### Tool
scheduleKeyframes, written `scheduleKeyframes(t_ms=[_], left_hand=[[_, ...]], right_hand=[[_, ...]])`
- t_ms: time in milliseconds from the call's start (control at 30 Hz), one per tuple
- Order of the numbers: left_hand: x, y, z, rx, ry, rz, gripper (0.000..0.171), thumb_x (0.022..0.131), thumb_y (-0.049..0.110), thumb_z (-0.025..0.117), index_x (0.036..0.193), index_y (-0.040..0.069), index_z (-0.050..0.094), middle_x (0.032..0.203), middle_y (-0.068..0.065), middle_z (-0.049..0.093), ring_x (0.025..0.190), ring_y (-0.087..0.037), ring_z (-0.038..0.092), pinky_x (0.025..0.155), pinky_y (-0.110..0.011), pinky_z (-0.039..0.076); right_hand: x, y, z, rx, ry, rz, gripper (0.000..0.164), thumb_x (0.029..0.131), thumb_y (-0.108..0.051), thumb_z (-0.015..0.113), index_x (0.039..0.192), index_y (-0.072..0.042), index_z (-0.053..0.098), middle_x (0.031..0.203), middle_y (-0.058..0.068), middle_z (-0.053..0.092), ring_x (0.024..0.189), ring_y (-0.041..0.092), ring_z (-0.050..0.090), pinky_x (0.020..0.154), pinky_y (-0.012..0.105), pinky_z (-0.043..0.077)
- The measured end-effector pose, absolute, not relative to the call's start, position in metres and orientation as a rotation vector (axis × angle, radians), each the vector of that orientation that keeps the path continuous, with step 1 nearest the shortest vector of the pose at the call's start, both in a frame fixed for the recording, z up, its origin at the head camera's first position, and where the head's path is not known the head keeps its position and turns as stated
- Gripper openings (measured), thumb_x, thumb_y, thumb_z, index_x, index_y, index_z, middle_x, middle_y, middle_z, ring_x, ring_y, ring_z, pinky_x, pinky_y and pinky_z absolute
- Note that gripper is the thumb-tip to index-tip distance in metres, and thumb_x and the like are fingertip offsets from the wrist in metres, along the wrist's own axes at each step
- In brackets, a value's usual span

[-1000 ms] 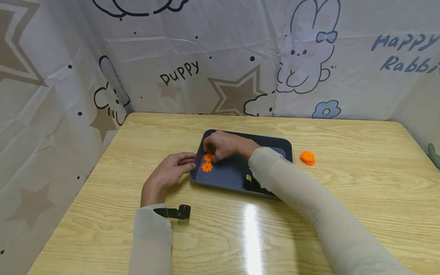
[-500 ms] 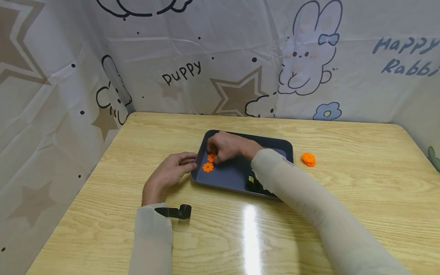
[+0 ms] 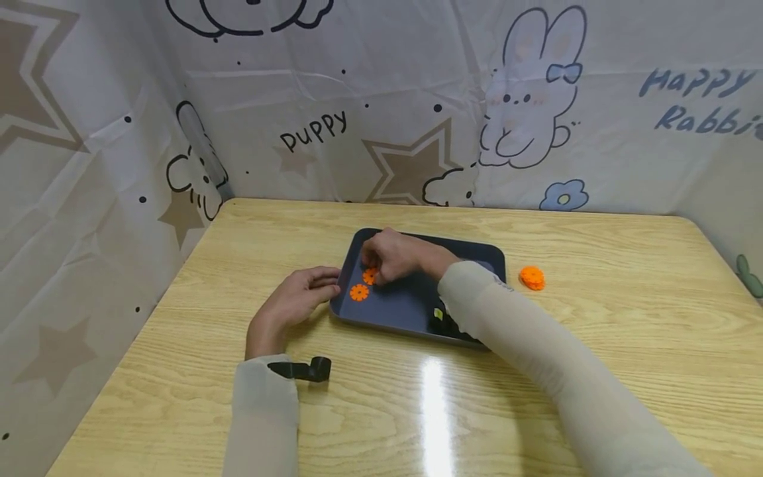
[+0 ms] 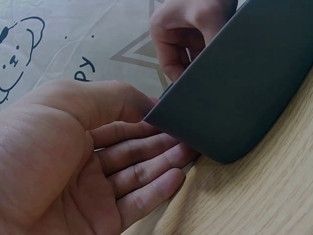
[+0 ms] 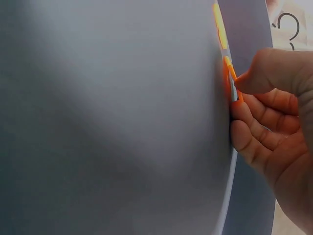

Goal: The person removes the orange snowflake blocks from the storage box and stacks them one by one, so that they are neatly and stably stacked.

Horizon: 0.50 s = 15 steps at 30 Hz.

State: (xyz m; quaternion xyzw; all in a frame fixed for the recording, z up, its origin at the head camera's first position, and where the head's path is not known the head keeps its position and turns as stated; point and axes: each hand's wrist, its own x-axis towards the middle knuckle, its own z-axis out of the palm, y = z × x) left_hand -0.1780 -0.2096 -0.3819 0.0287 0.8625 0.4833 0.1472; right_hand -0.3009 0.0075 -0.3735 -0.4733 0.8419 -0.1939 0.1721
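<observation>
A dark grey tray (image 3: 405,311) lies on the table. Inside its left part my right hand (image 3: 396,255) reaches down, and its thumb and fingertips pinch the edge of an orange slotted disc (image 3: 370,276). That disc (image 5: 232,71) stands tilted up in the right wrist view. A second orange disc (image 3: 359,292) lies flat on the tray floor just nearer to me. My left hand (image 3: 298,295) rests against the tray's left wall, fingers fairly straight. In the left wrist view, the thumb of the left hand (image 4: 93,142) meets the rim and some fingertips pass behind the tray.
A small pile of orange discs (image 3: 532,277) sits on the wooden table (image 3: 614,318) right of the tray. A printed cloth (image 3: 405,79) hangs along the table's back and left. My right sleeve (image 3: 518,331) crosses the tray's front right corner.
My right hand has moved slightly right, and the pinched disc has shifted with it, away from the disc lying nearer to me. The left hand stays at the tray's left wall.
</observation>
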Motion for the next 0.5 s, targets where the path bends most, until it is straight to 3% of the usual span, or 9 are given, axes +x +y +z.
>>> scheduleKeyframes(t_ms=[500], left_hand=[[-0.1781,-0.2112,-0.3823,0.107,2.464,1.410,0.041,0.102,0.016,0.060,0.142,0.006,0.056,0.132,-0.014,0.062,0.123,-0.027,0.057,0.106,-0.045,0.041]], right_hand=[[-0.2999,0.0080,-0.3754,-1.347,2.373,-0.476,0.030,0.078,-0.018,0.080,0.104,-0.005,0.069,0.090,0.002,0.066,0.079,0.017,0.060,0.073,0.030,0.052]])
